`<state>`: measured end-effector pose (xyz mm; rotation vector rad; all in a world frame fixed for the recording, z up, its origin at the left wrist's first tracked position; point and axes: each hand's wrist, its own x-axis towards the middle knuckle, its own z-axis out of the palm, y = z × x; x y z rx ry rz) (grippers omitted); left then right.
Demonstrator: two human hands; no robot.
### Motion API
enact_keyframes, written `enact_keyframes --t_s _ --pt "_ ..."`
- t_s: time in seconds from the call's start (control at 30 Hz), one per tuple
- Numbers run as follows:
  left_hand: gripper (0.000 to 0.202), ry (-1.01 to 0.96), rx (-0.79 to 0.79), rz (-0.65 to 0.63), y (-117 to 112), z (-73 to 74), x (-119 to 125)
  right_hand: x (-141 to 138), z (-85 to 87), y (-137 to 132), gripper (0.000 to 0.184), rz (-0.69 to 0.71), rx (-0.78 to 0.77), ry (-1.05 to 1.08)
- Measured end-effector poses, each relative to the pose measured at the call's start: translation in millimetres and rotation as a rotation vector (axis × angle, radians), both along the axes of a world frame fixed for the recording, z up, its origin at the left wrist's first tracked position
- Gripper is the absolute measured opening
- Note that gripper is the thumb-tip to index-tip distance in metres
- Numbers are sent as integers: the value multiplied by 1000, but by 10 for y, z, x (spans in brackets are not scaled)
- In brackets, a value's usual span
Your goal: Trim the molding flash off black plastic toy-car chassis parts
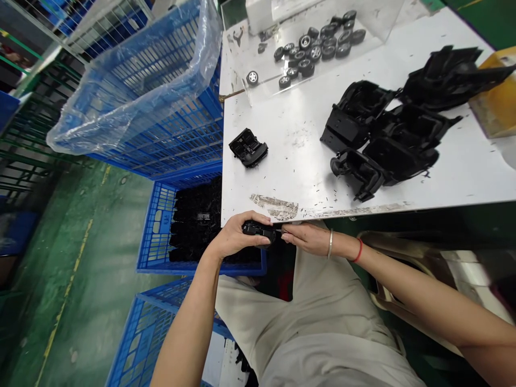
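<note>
Two bare hands meet just past the near edge of the desk: your left hand [234, 236] wraps a small black moulded plastic part [258, 229], while your right hand [304, 239] reaches in from the other side. The part lies side to side in the head view, its long axis running from one hand to the other. Your left hand is the nearer, curled closed around most of its body. Your right fingers [288, 232] stretch out to the part's right end and appear to touch it there; the view does not settle whether they pinch it. Below the part sits a blue plastic crate [157, 231] heaped with black parts [193, 231], beside your beige trousers [322, 317]. A metal bangle [330, 243] and a red cord [358, 251] circle your right wrist. On the white desk [290, 118], a similar black part [248, 148] sits alone, larger black plastic mouldings [387, 123] lie heaped to its right, and black flecks scatter across the surface. Farther on, a clear acrylic bin [262, 91] holds toy wheels [314, 52] with silver hubs. A blue crate lined with clear plastic [181, 140] stands left of the desk.
</note>
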<state>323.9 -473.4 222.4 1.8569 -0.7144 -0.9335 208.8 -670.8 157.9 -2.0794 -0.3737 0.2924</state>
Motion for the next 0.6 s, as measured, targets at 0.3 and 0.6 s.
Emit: enact_keyframes --t_s 0.3,0.6 --pt "39 -36 2 0 -11 17 -32 -3 73 57 23 -38 -60 -6" --pt "40 -38 29 16 -22 59 -50 -226 99 26 26 -143 -386 -102"
